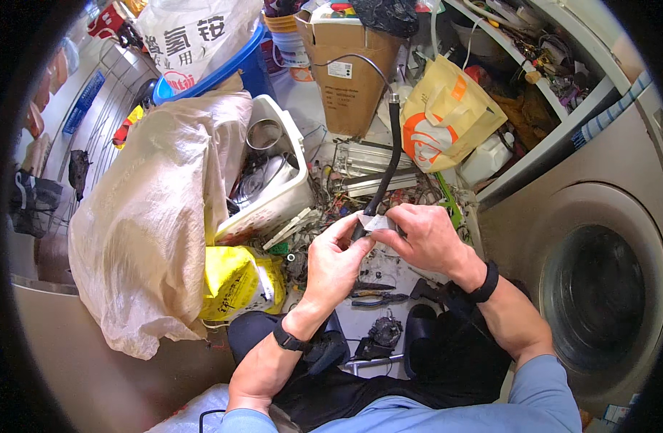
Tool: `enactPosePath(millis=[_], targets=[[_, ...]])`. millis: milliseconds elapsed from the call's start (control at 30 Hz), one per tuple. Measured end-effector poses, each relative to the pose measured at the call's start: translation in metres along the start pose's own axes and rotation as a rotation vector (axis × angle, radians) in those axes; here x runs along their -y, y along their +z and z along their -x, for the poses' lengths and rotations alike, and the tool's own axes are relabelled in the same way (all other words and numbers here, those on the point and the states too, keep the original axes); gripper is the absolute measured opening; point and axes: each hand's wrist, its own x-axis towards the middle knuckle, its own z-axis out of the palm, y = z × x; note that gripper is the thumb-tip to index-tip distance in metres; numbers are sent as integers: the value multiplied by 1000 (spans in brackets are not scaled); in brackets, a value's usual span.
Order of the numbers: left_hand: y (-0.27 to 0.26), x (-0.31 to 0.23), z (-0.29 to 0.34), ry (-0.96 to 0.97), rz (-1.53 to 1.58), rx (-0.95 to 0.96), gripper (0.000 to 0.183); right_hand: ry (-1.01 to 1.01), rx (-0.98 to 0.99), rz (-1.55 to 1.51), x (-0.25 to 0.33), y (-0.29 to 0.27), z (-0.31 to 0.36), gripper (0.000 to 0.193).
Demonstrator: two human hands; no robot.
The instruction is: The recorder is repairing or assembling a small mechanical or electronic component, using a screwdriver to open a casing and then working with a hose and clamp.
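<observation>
A black flexible hose [393, 148] with a metal fitting at its top end rises from between my hands and leans to the right. Around its lower part is a white paper-like piece [377, 222], perhaps a label or tape. My left hand [333, 256] is closed, thumb and fingers gripping the hose just below that piece. With thumb and forefinger, my right hand [427, 237] pinches the white piece's right side. A pair of pliers [378, 299] lies on the floor beneath my hands. Closer to my feet sits a dark motor-like part [383, 333].
A white crate [263, 206] holding metal parts stands at left, partly covered by a beige sack [155, 195]. A yellow bag [241, 285] lies below it. Ahead are a cardboard box [349, 83] and a cream tote bag [447, 108]. A front-loading washing machine [562, 216] is at right.
</observation>
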Motion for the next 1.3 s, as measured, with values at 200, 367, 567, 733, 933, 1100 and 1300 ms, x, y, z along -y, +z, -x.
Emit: enactPosePath(millis=[200, 367, 567, 733, 933, 1100, 1300], targets=[[4, -11, 3, -64, -136, -21, 47, 128, -63, 102, -8, 0, 4, 34], [6, -15, 6, -173, -74, 25, 50, 357, 135, -446, -20, -7, -2, 33], [6, -18, 7, -248, 202, 108, 52, 179, 160, -466, -17, -8, 12, 31], [6, -19, 10, -223, 94, 135, 51, 21, 136, -287, -13, -13, 11, 32], [5, -28, 10, -236, 153, 237, 40, -23, 65, -216, -13, -11, 9, 36], [4, -28, 11, -194, 70, 248, 26, -75, 39, -97, -14, -15, 5, 34], [14, -28, 11, -132, -46, 173, 28, -104, -78, -38, -16, -16, 0, 34]])
